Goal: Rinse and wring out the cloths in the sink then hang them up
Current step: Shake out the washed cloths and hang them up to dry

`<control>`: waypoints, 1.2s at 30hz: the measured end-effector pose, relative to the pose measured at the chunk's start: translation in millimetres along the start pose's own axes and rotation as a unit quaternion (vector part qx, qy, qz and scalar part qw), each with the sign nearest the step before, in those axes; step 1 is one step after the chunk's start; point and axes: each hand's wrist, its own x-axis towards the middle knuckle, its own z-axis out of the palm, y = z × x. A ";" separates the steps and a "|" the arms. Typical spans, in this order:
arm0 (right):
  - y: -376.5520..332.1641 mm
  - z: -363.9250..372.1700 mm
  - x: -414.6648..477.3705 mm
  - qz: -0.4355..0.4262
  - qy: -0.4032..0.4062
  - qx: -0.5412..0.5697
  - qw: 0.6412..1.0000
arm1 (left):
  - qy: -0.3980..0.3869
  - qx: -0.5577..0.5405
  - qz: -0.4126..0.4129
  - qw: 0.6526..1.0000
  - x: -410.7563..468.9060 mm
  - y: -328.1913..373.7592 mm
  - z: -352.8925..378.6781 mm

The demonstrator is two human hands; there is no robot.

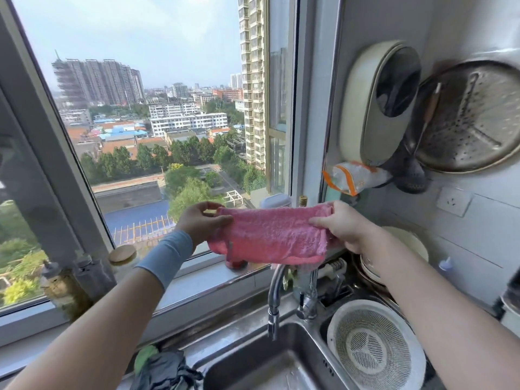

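Observation:
A pink cloth (270, 235) is stretched out flat in the air above the tap (274, 299), in front of the window. My left hand (199, 220) pinches its left edge and my right hand (344, 225) grips its right edge. Below lies the steel sink (270, 361). A bundle of dark grey and green cloths (161, 367) sits on the sink's left rim.
A white colander (374, 347) lies right of the sink, with stacked bowls (405, 249) behind it. On the right wall hang a cream holder (363, 108), a perforated metal tray (472, 116) and a plastic bag (351, 178). Jars and bottles (122, 256) stand on the windowsill.

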 end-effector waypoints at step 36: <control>107.1 -0.6 8.8 -0.157 0.083 -0.220 0.959 | 0.032 0.071 -0.130 0.988 24.1 -56.4 96.4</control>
